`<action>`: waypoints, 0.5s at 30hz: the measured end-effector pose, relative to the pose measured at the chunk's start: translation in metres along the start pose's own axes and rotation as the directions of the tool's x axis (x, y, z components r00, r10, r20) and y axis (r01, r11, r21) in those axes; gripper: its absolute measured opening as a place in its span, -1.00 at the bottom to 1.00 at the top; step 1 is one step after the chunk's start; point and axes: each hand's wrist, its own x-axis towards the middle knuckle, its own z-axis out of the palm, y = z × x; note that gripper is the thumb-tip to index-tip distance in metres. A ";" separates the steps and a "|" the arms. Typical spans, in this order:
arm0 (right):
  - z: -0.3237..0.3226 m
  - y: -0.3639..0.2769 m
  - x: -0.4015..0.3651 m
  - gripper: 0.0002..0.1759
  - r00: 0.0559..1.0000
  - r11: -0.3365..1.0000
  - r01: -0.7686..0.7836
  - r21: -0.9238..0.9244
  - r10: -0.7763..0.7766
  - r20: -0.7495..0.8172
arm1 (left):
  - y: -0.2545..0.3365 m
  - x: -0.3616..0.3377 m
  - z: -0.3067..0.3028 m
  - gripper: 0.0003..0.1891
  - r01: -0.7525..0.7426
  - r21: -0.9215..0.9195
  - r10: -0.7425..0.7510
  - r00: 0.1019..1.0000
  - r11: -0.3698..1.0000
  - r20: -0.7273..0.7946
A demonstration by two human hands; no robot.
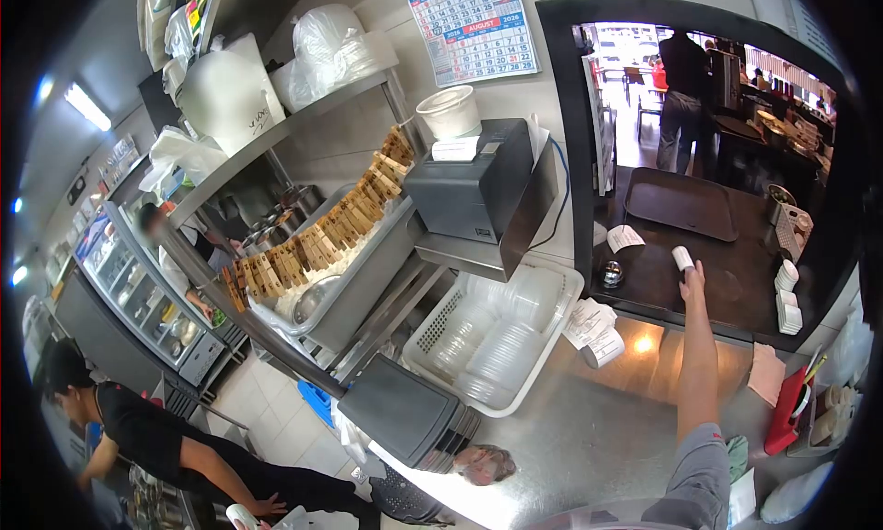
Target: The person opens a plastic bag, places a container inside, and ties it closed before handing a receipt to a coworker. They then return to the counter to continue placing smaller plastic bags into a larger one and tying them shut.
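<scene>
The roll [682,257] is pinched at the tip of the right hand [692,278], fingers closed on it, above the dark surface [736,286] inside the hatch. With the arm stretched so far, the hold looks slight. A slip could send the roll toward the bell [612,273] or over the far edge. The left hand is out of view.

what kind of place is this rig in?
Most likely a restaurant or takeaway kitchen: a ticket printer, a basket of clear plastic containers, and a serving hatch with a tray, opening onto a dining room. The right hand holds a white roll there.
</scene>
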 end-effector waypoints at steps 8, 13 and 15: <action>0.045 -0.018 -0.084 -0.40 0.917 0.851 0.315 -0.420 -0.387 -0.096 | -0.025 0.019 -0.015 -0.38 0.155 -0.243 -0.147 0.988 0.957 0.053; 0.147 -0.113 -0.278 -0.79 0.550 0.852 0.518 0.070 -0.395 0.736 | -0.059 0.047 -0.043 -0.32 0.282 -0.512 -0.248 0.959 0.811 0.136; 0.180 -0.148 -0.331 -0.78 0.286 0.745 0.629 0.222 -0.487 0.825 | -0.079 0.068 -0.060 -0.30 0.351 -0.676 -0.255 0.936 0.648 0.242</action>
